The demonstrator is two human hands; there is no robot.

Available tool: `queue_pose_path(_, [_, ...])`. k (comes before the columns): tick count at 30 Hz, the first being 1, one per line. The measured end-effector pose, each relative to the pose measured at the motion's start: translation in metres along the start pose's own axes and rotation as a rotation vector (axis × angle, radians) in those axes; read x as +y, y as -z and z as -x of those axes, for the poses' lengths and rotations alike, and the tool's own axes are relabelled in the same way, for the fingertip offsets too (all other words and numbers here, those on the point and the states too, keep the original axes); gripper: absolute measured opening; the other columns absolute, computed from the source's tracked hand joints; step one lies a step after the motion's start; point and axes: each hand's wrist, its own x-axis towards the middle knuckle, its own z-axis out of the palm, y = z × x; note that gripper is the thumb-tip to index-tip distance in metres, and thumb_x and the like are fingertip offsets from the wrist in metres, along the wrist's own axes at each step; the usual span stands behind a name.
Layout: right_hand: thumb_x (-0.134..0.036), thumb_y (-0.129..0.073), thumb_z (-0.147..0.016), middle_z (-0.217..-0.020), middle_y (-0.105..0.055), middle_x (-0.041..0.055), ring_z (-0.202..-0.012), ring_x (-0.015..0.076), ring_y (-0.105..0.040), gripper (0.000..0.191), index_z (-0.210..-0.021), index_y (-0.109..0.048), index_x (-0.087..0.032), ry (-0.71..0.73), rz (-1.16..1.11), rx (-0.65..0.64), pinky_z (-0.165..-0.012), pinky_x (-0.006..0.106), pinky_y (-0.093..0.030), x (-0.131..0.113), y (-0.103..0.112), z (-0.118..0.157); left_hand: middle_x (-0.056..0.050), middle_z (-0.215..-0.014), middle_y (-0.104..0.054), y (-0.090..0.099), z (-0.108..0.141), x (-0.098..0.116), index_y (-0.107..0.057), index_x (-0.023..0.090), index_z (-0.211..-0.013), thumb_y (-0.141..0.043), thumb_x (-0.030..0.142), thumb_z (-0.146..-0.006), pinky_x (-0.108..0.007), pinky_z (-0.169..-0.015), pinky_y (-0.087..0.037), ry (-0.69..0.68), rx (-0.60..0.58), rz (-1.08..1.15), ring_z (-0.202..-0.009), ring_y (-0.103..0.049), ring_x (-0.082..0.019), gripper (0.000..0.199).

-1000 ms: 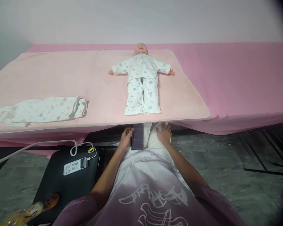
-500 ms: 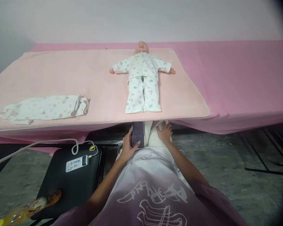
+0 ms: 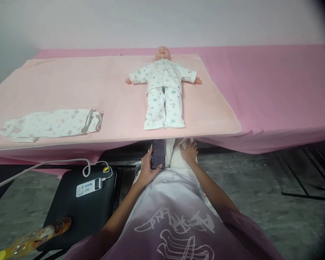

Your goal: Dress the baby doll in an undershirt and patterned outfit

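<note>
We wear a loose shirt (image 3: 162, 195) that fades from white at the hem to dusky purple higher up, with white brush-like lettering (image 3: 176, 221) and curving white outlines (image 3: 185, 249) across its front. Our wide purple sleeves (image 3: 245, 229) leave the forearms (image 3: 212, 189) bare; our trousers (image 3: 176, 159) are off-white.

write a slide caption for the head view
A dressed doll lies on a pink mat; below, the left hand holds a phone and the right hand rests on white trousers.
</note>
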Motion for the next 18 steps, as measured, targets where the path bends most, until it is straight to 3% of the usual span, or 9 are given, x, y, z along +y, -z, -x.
queue_pose_path(7, [-0.063, -0.053, -0.111, -0.181, -0.034, 0.0274, -0.150, 0.0464, -0.050, 0.087, -0.183, -0.033, -0.018, 0.004, -0.005, 0.007, -0.119, 0.064, -0.045, 0.0002, 0.0004, 0.0007, -0.018, -0.178, -0.043, -0.0014, -0.0001, 0.0006, -0.027, 0.027, -0.184, -0.073, 0.058, -0.105, -0.062, -0.135, -0.034, 0.015, 0.019, 0.035, -0.161, -0.041, -0.039, 0.096])
queue_pose_path(13, [-0.062, -0.052, -0.111, -0.182, -0.033, 0.0272, -0.151, 0.0463, -0.048, 0.087, -0.184, -0.031, -0.019, 0.004, -0.013, -0.010, -0.120, 0.063, -0.043, -0.0002, 0.0038, 0.0012, -0.014, -0.182, -0.040, 0.0036, 0.0014, 0.0065, -0.029, 0.033, -0.184, -0.051, 0.063, -0.116, -0.060, -0.139, -0.029, 0.105, -0.004, 0.143, -0.164, -0.039, -0.034, 0.078])
queue_pose_path(18, [-0.062, -0.052, -0.111, -0.182, -0.033, 0.0281, -0.151, 0.0469, -0.048, 0.087, -0.183, -0.032, -0.017, 0.010, -0.009, -0.009, -0.120, 0.063, -0.044, -0.0001, 0.0042, 0.0016, -0.014, -0.184, -0.038, 0.0045, 0.0018, 0.0083, -0.028, 0.031, -0.184, -0.049, 0.063, -0.117, -0.060, -0.140, -0.027, 0.093, -0.013, 0.125, -0.166, -0.037, -0.033, 0.077])
